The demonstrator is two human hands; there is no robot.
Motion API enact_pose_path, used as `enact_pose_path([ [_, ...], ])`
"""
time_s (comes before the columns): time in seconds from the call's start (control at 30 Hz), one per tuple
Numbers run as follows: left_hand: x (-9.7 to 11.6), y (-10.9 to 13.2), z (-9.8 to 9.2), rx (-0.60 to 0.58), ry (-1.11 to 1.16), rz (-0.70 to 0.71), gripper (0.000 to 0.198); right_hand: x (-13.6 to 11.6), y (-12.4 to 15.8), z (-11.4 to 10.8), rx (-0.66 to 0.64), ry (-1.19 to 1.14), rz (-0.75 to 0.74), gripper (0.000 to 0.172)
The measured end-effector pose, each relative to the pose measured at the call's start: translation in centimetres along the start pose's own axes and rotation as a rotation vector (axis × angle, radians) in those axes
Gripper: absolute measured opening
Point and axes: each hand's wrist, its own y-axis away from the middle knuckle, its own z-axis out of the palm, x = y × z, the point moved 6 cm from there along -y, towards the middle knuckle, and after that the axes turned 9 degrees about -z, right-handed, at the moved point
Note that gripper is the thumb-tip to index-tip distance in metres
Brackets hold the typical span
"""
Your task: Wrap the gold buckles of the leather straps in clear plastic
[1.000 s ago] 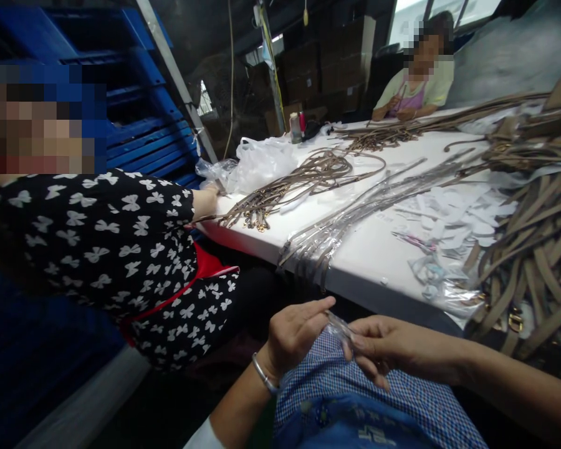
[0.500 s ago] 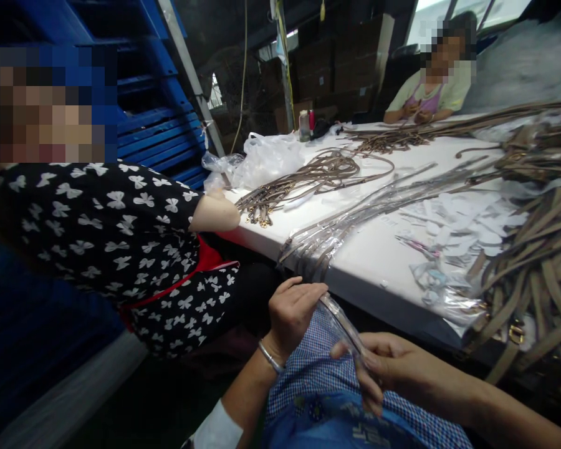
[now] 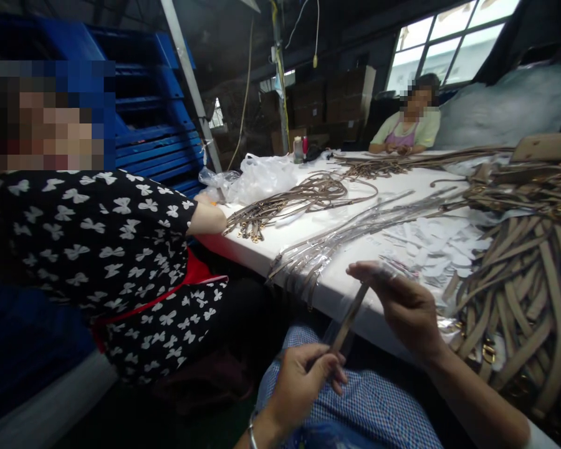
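Observation:
My left hand [image 3: 303, 383] is closed over my lap, pinching the lower end of a narrow strap in a clear plastic sleeve [image 3: 350, 318]. My right hand [image 3: 402, 302] is raised near the edge of the white table [image 3: 355, 249], its fingers curled on the sleeve's upper end. The strap runs slanted between the two hands. Just beyond it, a bundle of sleeved straps [image 3: 318, 252] hangs over the table edge.
A person in a black bow-print top [image 3: 103, 249] sits close on the left, with a hand at a pile of tan straps [image 3: 290, 196]. Another person [image 3: 409, 128] sits at the far end. Loose tan straps [image 3: 518, 299] heap at right. White plastic bag [image 3: 262, 174], blue pallets [image 3: 144, 125] behind.
My right hand has risen from my lap to the table edge while my left hand dropped lower, stretching the sleeved strap between them. The view has tilted up.

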Motion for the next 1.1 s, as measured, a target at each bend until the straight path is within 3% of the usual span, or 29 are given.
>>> enact_pose_path([
  [0.1,1.5,1.5,-0.7,0.029,0.091,-0.034,0.036,1.1,2.1,2.1,-0.388,0.281,-0.288,0.034],
  [0.2,2.7,2.3,-1.8,0.089,0.165,-0.038,0.034,2.3,4.6,3.7,-0.594,0.380,-0.404,0.040],
  [0.33,3.1,2.2,-3.3,0.150,0.246,-0.066,0.038,2.2,6.7,6.0,-0.835,0.397,-0.358,0.034],
  [0.43,2.9,1.4,-4.6,0.104,0.133,-0.132,0.042,1.9,7.4,7.1,-0.971,0.443,-0.171,0.033],
  [0.5,3.0,0.7,-6.6,0.173,-0.083,-0.112,0.040,2.0,7.6,7.2,-0.968,0.384,0.049,0.036],
  [0.57,3.7,0.7,-9.1,0.413,-0.383,0.022,0.026,2.5,8.4,7.1,-0.943,0.177,0.388,0.038],
  [0.63,4.5,1.7,-10.3,0.639,-0.623,0.208,0.016,2.9,9.7,7.2,-0.896,-0.127,0.761,0.040],
  [0.67,4.4,2.2,-10.0,0.674,-0.684,0.279,0.019,2.8,10.2,7.3,-0.859,-0.279,0.906,0.040],
  [0.73,3.2,2.6,-8.1,0.550,-0.726,0.354,0.025,2.2,10.5,7.5,-0.770,-0.513,1.062,0.036],
  [0.8,1.6,2.8,-5.5,0.367,-0.739,0.396,0.035,1.3,10.0,7.8,-0.710,-0.639,1.093,0.032],
  [0.9,-0.1,2.4,-3.2,0.296,-0.703,0.418,0.045,-0.6,8.9,8.3,-0.684,-0.704,1.085,0.031],
  [1.1,-0.2,-0.3,-3.8,0.291,-0.485,0.370,0.031,-2.8,7.0,8.1,-0.629,-0.792,0.918,0.042],
])
